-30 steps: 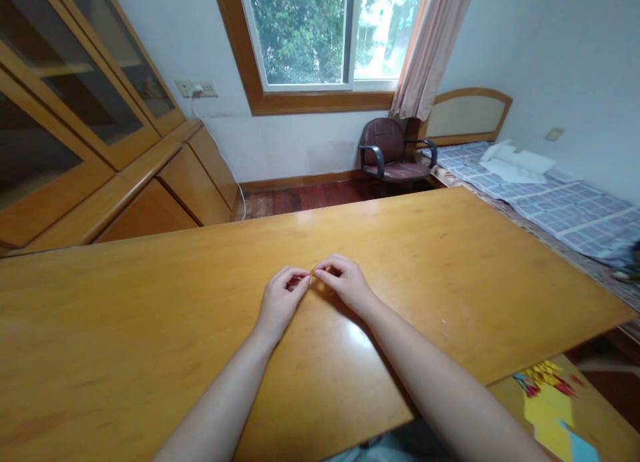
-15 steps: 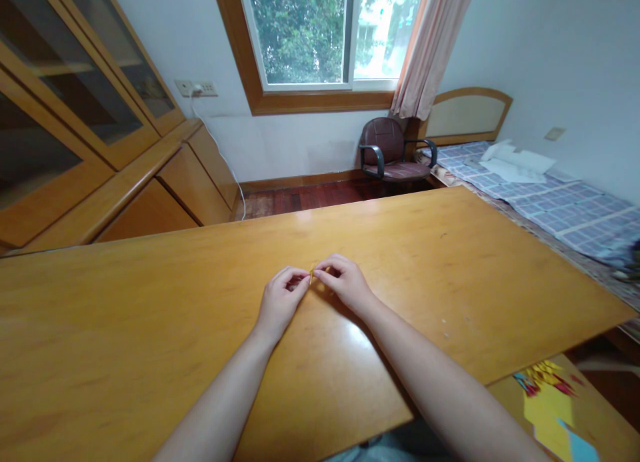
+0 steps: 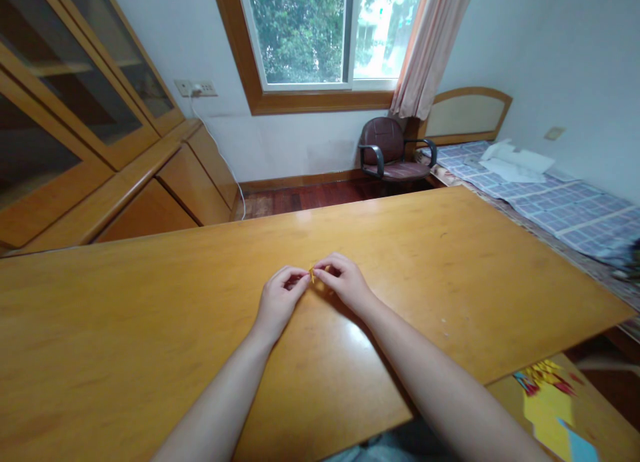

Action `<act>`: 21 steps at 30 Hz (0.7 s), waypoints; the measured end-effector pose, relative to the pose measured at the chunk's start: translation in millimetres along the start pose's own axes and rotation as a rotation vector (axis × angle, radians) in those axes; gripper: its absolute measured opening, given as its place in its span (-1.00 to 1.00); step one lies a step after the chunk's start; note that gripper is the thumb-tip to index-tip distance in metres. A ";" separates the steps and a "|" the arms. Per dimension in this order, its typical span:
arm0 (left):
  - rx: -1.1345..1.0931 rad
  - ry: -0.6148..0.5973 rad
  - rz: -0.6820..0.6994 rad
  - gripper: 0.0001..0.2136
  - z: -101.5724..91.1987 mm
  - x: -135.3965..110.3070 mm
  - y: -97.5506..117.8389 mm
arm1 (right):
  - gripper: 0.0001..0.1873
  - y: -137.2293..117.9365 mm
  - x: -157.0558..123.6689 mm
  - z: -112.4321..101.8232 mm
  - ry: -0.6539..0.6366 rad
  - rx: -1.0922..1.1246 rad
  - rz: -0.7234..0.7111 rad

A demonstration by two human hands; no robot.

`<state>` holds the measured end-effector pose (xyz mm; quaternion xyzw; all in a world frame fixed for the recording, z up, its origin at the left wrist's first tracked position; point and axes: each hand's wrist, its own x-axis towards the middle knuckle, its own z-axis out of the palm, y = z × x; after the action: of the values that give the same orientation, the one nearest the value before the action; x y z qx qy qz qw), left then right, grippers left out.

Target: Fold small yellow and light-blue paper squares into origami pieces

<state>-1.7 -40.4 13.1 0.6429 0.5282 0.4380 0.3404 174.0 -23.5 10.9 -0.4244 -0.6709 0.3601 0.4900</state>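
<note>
A small yellow folded piece, likely paper (image 3: 312, 275), is pinched between my two hands just above the middle of the wooden table (image 3: 150, 315). My left hand (image 3: 281, 295) grips its left side between thumb and fingertips. From the right, my right hand (image 3: 345, 282) holds the other side in the same kind of pinch. Most of the piece is hidden by the fingertips, and its exact shape is too small to make out.
At lower right, a lower surface bears yellow paper (image 3: 547, 412), light blue paper (image 3: 580, 443) and several small yellow and red pieces (image 3: 545, 375). Tiny scraps (image 3: 444, 322) lie on the table. Beyond stand an office chair (image 3: 387, 149), a bed (image 3: 560, 195) and a cabinet (image 3: 150, 175).
The yellow piece between the fingertips has turned slightly, and a little more of it shows. Both hands stay almost in place.
</note>
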 end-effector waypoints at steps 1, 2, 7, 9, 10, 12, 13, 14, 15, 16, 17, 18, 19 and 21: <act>-0.005 0.000 -0.003 -0.82 0.1 0.2 -0.3 | -0.93 0.1 0.0 0.0 0.003 0.006 -0.001; -0.011 0.000 -0.005 -0.82 0.2 0.4 -0.7 | -0.93 0.5 0.0 0.1 0.006 0.011 0.001; -0.064 0.016 -0.028 -0.83 0.8 2.0 -3.2 | -0.91 2.9 -0.5 0.2 0.010 0.008 0.018; -0.091 0.026 -0.041 -0.82 0.5 2.2 -3.5 | -0.91 2.8 -0.5 0.0 0.012 0.008 0.014; -0.105 0.030 -0.048 -0.81 0.3 2.3 -3.5 | -0.91 2.5 -0.5 -0.1 0.013 0.009 0.012; -0.124 0.034 -0.060 -0.81 0.0 2.3 -3.8 | -0.90 1.6 -0.5 -0.2 0.010 0.010 0.010; -0.129 0.034 -0.063 -0.81 -0.1 2.3 -4.1 | -0.90 1.2 -0.5 -0.2 0.009 0.011 0.011; -0.131 0.033 -0.063 -0.81 -0.1 2.4 -4.7 | -0.90 1.0 -0.6 -0.1 0.009 0.011 0.012; -0.129 0.031 -0.062 -0.81 0.0 2.4 -5.4 | -0.90 1.0 -0.7 0.0 0.010 0.010 0.014; -0.125 0.029 -0.059 -0.81 0.1 2.5 -6.3 | -0.90 1.3 -0.8 0.3 0.012 0.008 0.017; -0.121 0.028 -0.055 -0.81 0.3 2.6 -7.1 | -0.90 1.8 -0.8 0.5 0.013 0.005 0.019; -0.115 0.027 -0.052 -0.81 0.5 2.7 -7.7 | -0.89 2.4 -0.9 0.8 0.016 0.003 0.020; -0.108 0.024 -0.052 -0.81 0.6 2.8 -8.1 | -0.88 3.0 -0.8 1.1 0.017 0.001 0.020; -0.099 0.018 -0.053 -0.80 0.8 2.7 -7.7 | -0.88 3.8 -0.6 1.5 0.016 0.000 0.018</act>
<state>-3.8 -36.2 6.4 0.6071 0.5256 0.4603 0.3786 173.5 -22.6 6.9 -0.4332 -0.6632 0.3611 0.4920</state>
